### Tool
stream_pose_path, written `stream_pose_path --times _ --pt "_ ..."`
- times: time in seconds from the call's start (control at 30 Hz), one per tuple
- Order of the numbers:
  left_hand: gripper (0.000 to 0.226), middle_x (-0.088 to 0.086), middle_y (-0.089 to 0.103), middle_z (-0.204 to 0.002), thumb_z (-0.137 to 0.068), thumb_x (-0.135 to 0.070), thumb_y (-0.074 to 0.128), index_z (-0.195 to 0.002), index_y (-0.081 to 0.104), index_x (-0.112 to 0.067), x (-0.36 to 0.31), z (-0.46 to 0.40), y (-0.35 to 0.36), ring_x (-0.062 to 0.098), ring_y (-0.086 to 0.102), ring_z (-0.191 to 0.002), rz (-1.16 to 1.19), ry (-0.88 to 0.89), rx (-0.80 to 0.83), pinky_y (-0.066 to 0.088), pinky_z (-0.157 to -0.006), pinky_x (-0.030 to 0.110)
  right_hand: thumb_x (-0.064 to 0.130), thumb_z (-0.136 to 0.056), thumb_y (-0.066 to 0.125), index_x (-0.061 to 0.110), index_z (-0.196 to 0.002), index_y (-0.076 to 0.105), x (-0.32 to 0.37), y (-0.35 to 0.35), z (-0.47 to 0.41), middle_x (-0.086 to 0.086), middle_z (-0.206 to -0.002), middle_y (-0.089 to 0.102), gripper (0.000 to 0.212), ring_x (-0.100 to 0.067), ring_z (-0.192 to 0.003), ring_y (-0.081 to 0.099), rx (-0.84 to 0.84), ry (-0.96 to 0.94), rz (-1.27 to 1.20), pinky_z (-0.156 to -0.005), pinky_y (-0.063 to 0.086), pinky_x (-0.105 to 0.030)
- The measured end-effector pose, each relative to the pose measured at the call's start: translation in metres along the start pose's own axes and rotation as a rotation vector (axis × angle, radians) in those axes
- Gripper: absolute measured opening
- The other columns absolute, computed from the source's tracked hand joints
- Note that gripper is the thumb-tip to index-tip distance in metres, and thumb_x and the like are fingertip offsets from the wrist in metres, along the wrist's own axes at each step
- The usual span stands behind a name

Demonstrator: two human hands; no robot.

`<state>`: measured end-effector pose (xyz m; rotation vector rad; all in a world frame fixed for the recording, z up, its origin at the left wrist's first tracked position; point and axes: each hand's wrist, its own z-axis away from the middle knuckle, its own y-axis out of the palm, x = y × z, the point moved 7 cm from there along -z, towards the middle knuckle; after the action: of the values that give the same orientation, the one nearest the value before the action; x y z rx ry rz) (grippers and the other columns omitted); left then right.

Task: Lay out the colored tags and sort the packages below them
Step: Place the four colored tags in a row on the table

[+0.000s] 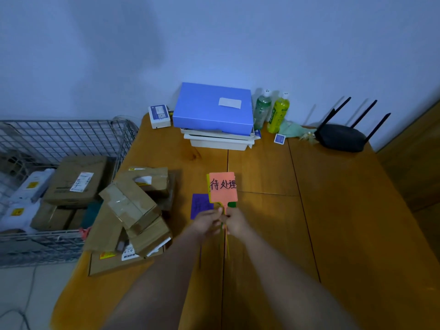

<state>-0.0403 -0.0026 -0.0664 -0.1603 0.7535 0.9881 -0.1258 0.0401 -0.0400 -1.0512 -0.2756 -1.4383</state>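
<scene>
An orange-pink tag (223, 186) with black handwriting stands upright over the middle of the wooden table (345, 210). Yellow and green tag edges peek from behind it. Both my left hand (206, 222) and my right hand (235, 221) pinch the bundle of thin tag stems just below it, side by side. A purple tag (199, 206) lies flat on the table just left of my hands. A pile of brown cardboard packages (133, 210) sits on the table's left part.
A wire basket (71, 139) left of the table holds more boxes and white parcels. At the back stand a blue box (213, 107) on white trays, two bottles (277, 113), a small white device (159, 116) and a black router (340, 138).
</scene>
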Motion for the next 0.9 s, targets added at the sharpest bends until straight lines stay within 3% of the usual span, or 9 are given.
stream_pose_path --times 0.13,0.23,0.3,0.47,0.63,0.77,0.83,0.9 --pt "0.009 0.002 0.059 -0.075 -0.088 -0.017 0.063 -0.079 0.063 -0.017 -0.005 0.012 -0.005 0.013 0.052 -0.072 -0.015 -0.016 -0.01 0.044 -0.067 0.028 0.007 -0.095 0.046 0.007 -0.089 0.061 0.008 0.01 0.008 -0.007 -0.069 0.056 0.017 -0.007 -0.046 0.047 0.079 -0.019 0.035 -0.035 0.034 -0.015" --pt "0.009 0.003 0.061 -0.078 -0.086 -0.012 0.063 -0.079 0.063 -0.016 -0.006 0.016 -0.008 0.015 0.055 -0.077 0.009 0.001 -0.032 0.044 -0.069 0.028 0.005 -0.095 0.044 0.016 -0.075 0.053 0.011 0.012 0.015 -0.004 -0.063 0.05 0.024 -0.001 -0.037 0.044 0.111 -0.031 0.051 -0.033 0.032 -0.013" --pt "0.004 0.004 0.063 -0.08 -0.084 -0.01 0.065 -0.083 0.062 -0.013 -0.007 0.019 -0.009 0.016 0.057 -0.079 0.044 0.018 -0.067 0.045 -0.07 0.03 0.005 -0.096 0.042 0.02 -0.066 0.047 0.013 0.009 0.018 -0.002 -0.058 0.043 0.034 -0.006 -0.04 0.041 0.116 -0.024 0.051 -0.032 0.031 -0.011" --pt "0.012 0.005 0.063 -0.078 -0.083 -0.004 0.067 -0.08 0.058 -0.012 -0.006 0.026 0.0 0.015 0.058 -0.074 0.114 0.04 -0.151 0.045 -0.065 0.029 0.002 -0.095 0.042 0.018 -0.062 0.046 0.009 0.002 0.02 -0.003 -0.059 0.043 0.038 -0.011 -0.05 0.039 0.089 0.02 0.015 -0.047 0.036 -0.02" --pt "0.014 0.005 0.064 -0.078 -0.084 -0.004 0.066 -0.076 0.058 -0.013 -0.005 0.028 0.01 0.016 0.059 -0.073 0.132 0.039 -0.163 0.044 -0.072 0.032 -0.003 -0.09 0.051 0.015 -0.057 0.05 0.004 -0.013 0.022 -0.001 -0.059 0.046 0.038 -0.003 -0.036 0.049 0.041 0.016 -0.033 -0.034 0.036 -0.009" --pt "0.013 0.006 0.063 -0.078 -0.085 -0.004 0.063 -0.075 0.059 -0.011 -0.003 0.029 0.018 0.017 0.059 -0.073 0.173 0.036 -0.16 0.045 -0.073 0.034 -0.001 -0.09 0.052 0.014 -0.062 0.055 0.002 -0.019 0.023 0.0 -0.059 0.049 0.033 -0.009 -0.048 0.046 0.052 -0.008 -0.048 -0.034 0.033 -0.007" --pt "0.011 0.007 0.064 -0.079 -0.086 -0.005 0.063 -0.077 0.059 -0.01 -0.003 0.029 0.022 0.018 0.059 -0.074 0.181 0.035 -0.163 0.047 -0.071 0.034 -0.001 -0.091 0.049 0.01 -0.073 0.06 0.0 -0.021 0.023 0.001 -0.061 0.048 0.024 -0.009 -0.051 0.045 0.06 -0.004 -0.08 -0.039 0.035 -0.01" --pt "0.01 0.007 0.064 -0.08 -0.085 -0.006 0.065 -0.078 0.06 -0.01 -0.003 0.027 0.023 0.019 0.059 -0.076 0.181 0.036 -0.176 0.05 -0.078 0.04 0.0 -0.093 0.046 0.008 -0.083 0.063 -0.004 -0.023 0.025 0.001 -0.063 0.047 0.021 -0.008 -0.053 0.042 0.065 0.02 -0.119 -0.046 0.036 -0.015"
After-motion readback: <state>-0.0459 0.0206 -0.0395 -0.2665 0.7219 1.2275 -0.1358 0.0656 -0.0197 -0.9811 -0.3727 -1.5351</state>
